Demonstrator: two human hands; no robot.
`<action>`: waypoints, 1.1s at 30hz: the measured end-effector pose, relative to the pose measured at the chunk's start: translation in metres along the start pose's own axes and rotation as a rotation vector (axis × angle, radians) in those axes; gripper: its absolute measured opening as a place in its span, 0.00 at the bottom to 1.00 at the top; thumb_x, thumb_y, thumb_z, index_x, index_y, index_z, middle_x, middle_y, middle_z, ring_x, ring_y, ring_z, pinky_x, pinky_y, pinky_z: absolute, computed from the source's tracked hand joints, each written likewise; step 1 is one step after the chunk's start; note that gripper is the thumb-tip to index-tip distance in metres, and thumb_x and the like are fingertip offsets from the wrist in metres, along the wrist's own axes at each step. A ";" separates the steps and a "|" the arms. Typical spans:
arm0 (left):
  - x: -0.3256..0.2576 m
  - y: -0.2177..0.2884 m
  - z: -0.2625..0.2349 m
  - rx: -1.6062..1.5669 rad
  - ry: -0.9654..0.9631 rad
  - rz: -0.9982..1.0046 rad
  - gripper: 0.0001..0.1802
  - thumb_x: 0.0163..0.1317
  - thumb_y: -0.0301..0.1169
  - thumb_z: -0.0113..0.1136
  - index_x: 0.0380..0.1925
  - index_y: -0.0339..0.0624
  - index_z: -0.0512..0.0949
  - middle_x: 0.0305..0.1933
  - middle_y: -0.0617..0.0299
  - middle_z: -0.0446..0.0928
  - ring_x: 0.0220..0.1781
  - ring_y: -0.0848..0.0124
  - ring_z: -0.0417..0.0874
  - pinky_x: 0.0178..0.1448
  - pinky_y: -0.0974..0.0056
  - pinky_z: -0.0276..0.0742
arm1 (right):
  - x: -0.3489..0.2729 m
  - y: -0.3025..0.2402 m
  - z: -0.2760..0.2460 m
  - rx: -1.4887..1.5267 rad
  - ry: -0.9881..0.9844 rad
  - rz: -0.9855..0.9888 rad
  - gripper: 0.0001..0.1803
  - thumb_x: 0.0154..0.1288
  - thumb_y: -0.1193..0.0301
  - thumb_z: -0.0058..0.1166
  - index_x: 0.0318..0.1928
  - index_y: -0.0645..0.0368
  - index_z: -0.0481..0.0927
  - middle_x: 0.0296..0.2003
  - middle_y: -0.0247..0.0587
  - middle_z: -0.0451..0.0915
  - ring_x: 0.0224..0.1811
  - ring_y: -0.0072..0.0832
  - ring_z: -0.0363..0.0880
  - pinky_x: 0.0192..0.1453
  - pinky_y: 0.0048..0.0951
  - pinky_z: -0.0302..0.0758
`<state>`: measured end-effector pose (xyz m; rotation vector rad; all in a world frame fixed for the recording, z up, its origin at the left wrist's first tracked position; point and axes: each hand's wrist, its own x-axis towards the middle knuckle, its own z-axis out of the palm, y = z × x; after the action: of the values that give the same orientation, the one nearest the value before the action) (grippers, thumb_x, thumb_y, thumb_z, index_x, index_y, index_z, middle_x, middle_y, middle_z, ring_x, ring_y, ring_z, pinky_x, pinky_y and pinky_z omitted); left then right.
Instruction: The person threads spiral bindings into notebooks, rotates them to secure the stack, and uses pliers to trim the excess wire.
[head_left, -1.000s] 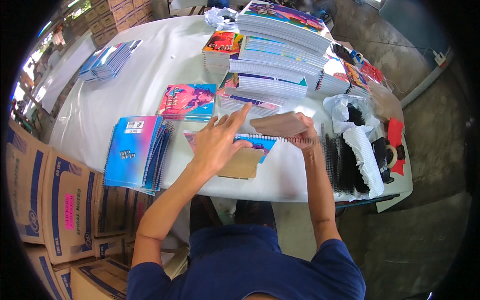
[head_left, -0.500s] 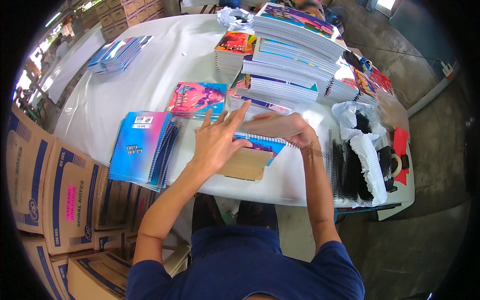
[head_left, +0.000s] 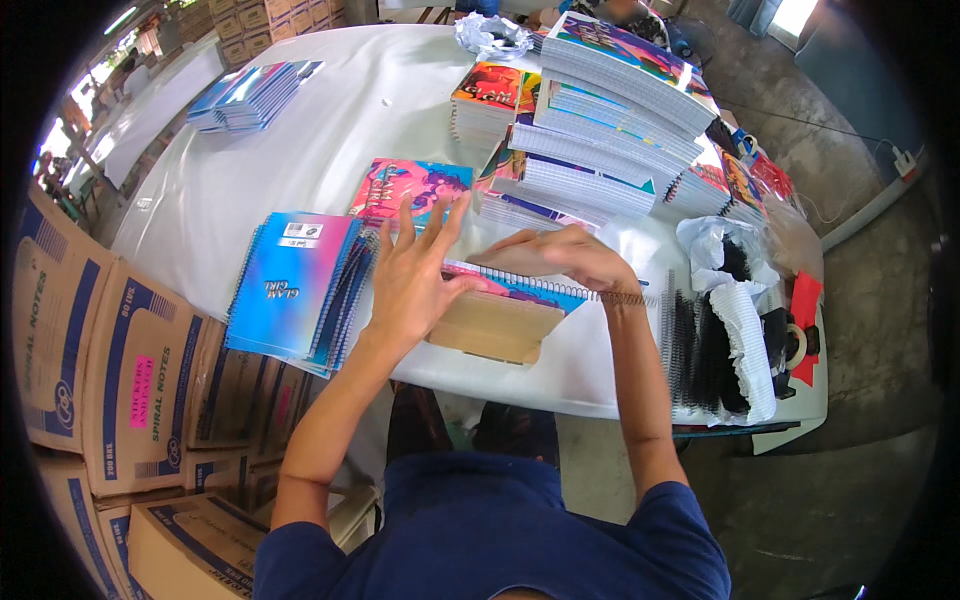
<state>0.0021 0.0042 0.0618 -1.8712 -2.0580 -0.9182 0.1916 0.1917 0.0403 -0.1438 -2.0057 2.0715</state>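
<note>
Two hands work one notebook [head_left: 520, 290] at the table [head_left: 300, 150] edge; left hand [head_left: 415, 270] lies flat with fingers spread wide on its cover, right hand [head_left: 565, 255] curls loosely over the coil side; blue bound notebooks [head_left: 295, 285] lie stacked at left; black spiral coils [head_left: 700, 350] and tall unbound stacks [head_left: 600, 130] remain, so much seems left.

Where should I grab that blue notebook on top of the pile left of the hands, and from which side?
Grip the blue notebook by its near left edge, coming from the table's front edge. It lies flat on its pile, its wire spiral runs down the right side next to the left hand, and its near corner looks to overhang the table, leaving room for fingers underneath.
</note>
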 end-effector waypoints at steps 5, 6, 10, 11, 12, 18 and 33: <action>-0.006 -0.007 0.010 -0.299 0.218 -0.107 0.62 0.37 0.32 0.78 0.73 0.56 0.50 0.72 0.51 0.61 0.73 0.47 0.59 0.68 0.46 0.65 | -0.002 -0.010 0.019 0.697 0.173 -0.045 0.22 0.65 0.59 0.58 0.47 0.68 0.82 0.51 0.53 0.80 0.56 0.38 0.76 0.62 0.36 0.70; -0.007 -0.008 0.013 -0.386 0.266 -0.147 0.63 0.37 0.29 0.79 0.74 0.56 0.50 0.72 0.51 0.61 0.73 0.49 0.61 0.67 0.49 0.68 | 0.005 -0.010 0.019 0.334 0.101 0.033 0.24 0.64 0.58 0.58 0.50 0.67 0.80 0.52 0.55 0.79 0.58 0.39 0.74 0.63 0.38 0.69; -0.017 -0.019 0.024 -1.017 0.137 -0.412 0.61 0.42 0.22 0.76 0.74 0.52 0.48 0.73 0.51 0.59 0.71 0.61 0.65 0.60 0.64 0.75 | 0.018 -0.015 0.018 -0.071 0.020 0.068 0.27 0.60 0.55 0.62 0.50 0.65 0.80 0.54 0.55 0.77 0.60 0.39 0.73 0.64 0.39 0.69; -0.019 -0.025 0.029 -1.068 0.137 -0.411 0.59 0.44 0.21 0.75 0.74 0.51 0.49 0.73 0.50 0.59 0.70 0.63 0.66 0.59 0.66 0.76 | 0.010 -0.013 0.023 0.237 0.097 -0.004 0.26 0.60 0.55 0.62 0.48 0.65 0.81 0.53 0.54 0.78 0.58 0.37 0.74 0.63 0.38 0.70; -0.020 -0.029 0.034 -1.118 0.137 -0.411 0.57 0.45 0.19 0.74 0.74 0.50 0.49 0.73 0.50 0.59 0.69 0.66 0.67 0.57 0.69 0.76 | 0.006 -0.012 0.025 0.545 0.174 -0.076 0.24 0.60 0.55 0.63 0.45 0.66 0.82 0.52 0.52 0.79 0.56 0.36 0.75 0.61 0.36 0.70; -0.025 -0.033 0.041 -1.309 0.162 -0.437 0.50 0.49 0.16 0.70 0.72 0.48 0.57 0.71 0.48 0.62 0.69 0.69 0.66 0.58 0.70 0.73 | 0.024 -0.013 0.015 0.277 -0.001 0.036 0.23 0.65 0.61 0.58 0.47 0.72 0.81 0.52 0.51 0.79 0.56 0.33 0.76 0.64 0.35 0.68; -0.025 -0.033 0.038 -1.366 0.141 -0.383 0.53 0.53 0.19 0.68 0.74 0.53 0.47 0.72 0.50 0.60 0.64 0.70 0.71 0.54 0.72 0.73 | 0.031 -0.008 0.029 0.290 0.097 0.023 0.35 0.59 0.50 0.61 0.51 0.72 0.78 0.51 0.50 0.79 0.54 0.36 0.78 0.63 0.37 0.71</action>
<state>-0.0157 0.0051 0.0080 -1.6280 -1.7652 -2.9562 0.1560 0.1715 0.0528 -0.2087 -1.6352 2.2939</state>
